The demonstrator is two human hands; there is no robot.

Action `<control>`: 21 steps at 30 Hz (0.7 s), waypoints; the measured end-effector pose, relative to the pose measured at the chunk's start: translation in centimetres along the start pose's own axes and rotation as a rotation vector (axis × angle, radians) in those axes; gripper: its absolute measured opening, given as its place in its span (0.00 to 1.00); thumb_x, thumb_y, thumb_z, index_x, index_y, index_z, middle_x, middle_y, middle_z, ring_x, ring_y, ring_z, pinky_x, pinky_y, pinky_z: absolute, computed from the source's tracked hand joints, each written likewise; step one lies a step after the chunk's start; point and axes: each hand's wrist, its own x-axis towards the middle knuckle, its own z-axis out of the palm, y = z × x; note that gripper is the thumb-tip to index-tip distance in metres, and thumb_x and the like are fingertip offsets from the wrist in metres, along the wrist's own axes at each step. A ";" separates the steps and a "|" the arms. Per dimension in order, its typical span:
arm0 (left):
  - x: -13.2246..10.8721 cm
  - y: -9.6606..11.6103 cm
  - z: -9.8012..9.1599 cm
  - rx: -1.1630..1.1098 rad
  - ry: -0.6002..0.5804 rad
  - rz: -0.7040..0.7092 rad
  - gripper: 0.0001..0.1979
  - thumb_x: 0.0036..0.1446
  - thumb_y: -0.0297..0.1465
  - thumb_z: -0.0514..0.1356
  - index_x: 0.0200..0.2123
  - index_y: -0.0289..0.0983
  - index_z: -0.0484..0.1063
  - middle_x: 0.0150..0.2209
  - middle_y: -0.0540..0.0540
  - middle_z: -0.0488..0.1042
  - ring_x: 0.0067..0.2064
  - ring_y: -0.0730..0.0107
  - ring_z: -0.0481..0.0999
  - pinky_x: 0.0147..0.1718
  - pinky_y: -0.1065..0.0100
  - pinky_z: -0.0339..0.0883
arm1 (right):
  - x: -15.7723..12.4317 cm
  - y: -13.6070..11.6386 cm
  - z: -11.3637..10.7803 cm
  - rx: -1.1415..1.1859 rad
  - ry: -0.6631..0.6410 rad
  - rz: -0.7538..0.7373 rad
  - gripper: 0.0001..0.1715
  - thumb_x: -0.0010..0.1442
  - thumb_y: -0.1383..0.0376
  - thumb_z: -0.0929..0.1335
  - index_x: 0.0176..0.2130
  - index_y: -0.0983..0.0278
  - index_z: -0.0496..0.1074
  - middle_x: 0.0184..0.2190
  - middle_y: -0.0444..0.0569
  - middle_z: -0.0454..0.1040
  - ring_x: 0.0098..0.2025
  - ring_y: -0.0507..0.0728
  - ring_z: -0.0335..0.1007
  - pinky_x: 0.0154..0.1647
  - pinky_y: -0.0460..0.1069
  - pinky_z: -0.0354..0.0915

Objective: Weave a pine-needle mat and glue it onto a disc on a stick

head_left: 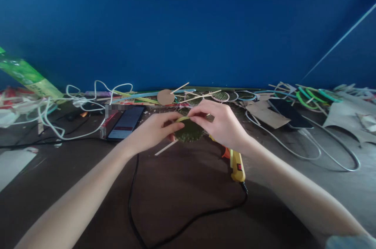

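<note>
Over the middle of the table, both hands are closed at a round dark green disc [189, 130] with a speckled, shiny face. A thin yellow-green strip [183, 119] lies along its upper edge. My left hand [166, 124] grips the disc's left side between thumb and fingers. At the top edge, my right hand [216, 120] pinches the strip near its end. A thin pale stick [166, 147] sticks out at lower left below the disc. Under my right hand lies a yellow hot glue gun [237, 166] with an orange trigger; its nozzle is hidden.
A lit phone [125, 122] lies at left, a dark phone [289, 113] at right. Black cord [188, 225] loops across the front. White cables [47, 123], colored strips [311, 98], a brown cardboard disc [165, 97] and a green bottle [28, 74] line the blue wall [188, 25].
</note>
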 end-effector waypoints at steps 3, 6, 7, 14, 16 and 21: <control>-0.1 0.1 0.2 -0.037 -0.005 -0.011 0.10 0.55 0.36 0.58 0.38 0.41 0.76 0.23 0.53 0.73 0.22 0.73 0.72 0.24 0.74 0.59 | 0.0 -0.2 0.1 0.009 -0.011 -0.013 0.06 0.56 0.72 0.66 0.33 0.64 0.73 0.30 0.45 0.72 0.33 0.50 0.67 0.35 0.47 0.62; -0.2 0.3 0.3 -0.016 -0.018 -0.005 0.10 0.55 0.37 0.57 0.36 0.41 0.75 0.24 0.53 0.73 0.21 0.73 0.72 0.25 0.74 0.61 | 0.0 -0.4 0.1 0.013 -0.010 -0.020 0.06 0.56 0.73 0.66 0.32 0.65 0.72 0.30 0.45 0.72 0.33 0.50 0.67 0.35 0.47 0.63; -0.2 0.3 0.4 -0.003 -0.024 0.001 0.10 0.56 0.37 0.56 0.35 0.41 0.75 0.25 0.52 0.73 0.21 0.73 0.72 0.25 0.74 0.61 | 0.0 -0.4 0.1 0.015 -0.010 -0.022 0.06 0.56 0.73 0.66 0.32 0.65 0.72 0.30 0.45 0.72 0.33 0.50 0.67 0.35 0.47 0.63; -0.2 0.5 -0.2 0.101 -0.033 -0.019 0.13 0.58 0.40 0.53 0.30 0.40 0.72 0.22 0.52 0.72 0.22 0.70 0.74 0.23 0.74 0.61 | 0.1 -0.4 -0.4 0.001 -0.033 0.000 0.05 0.56 0.69 0.67 0.35 0.64 0.73 0.32 0.45 0.74 0.33 0.50 0.67 0.34 0.46 0.63; 0.0 0.3 -0.8 0.114 0.005 -0.026 0.13 0.57 0.39 0.54 0.29 0.40 0.72 0.21 0.51 0.72 0.21 0.70 0.73 0.23 0.73 0.60 | 0.2 -0.2 -1.0 -0.029 -0.068 0.038 0.06 0.56 0.70 0.67 0.36 0.64 0.73 0.33 0.45 0.75 0.32 0.50 0.67 0.31 0.46 0.62; 0.4 -0.5 -1.8 0.096 0.045 -0.055 0.11 0.55 0.39 0.55 0.27 0.39 0.71 0.22 0.51 0.72 0.21 0.70 0.73 0.22 0.74 0.60 | 0.5 0.7 -2.5 -0.142 -0.128 0.102 0.15 0.54 0.74 0.64 0.41 0.62 0.72 0.35 0.45 0.75 0.31 0.51 0.67 0.30 0.47 0.61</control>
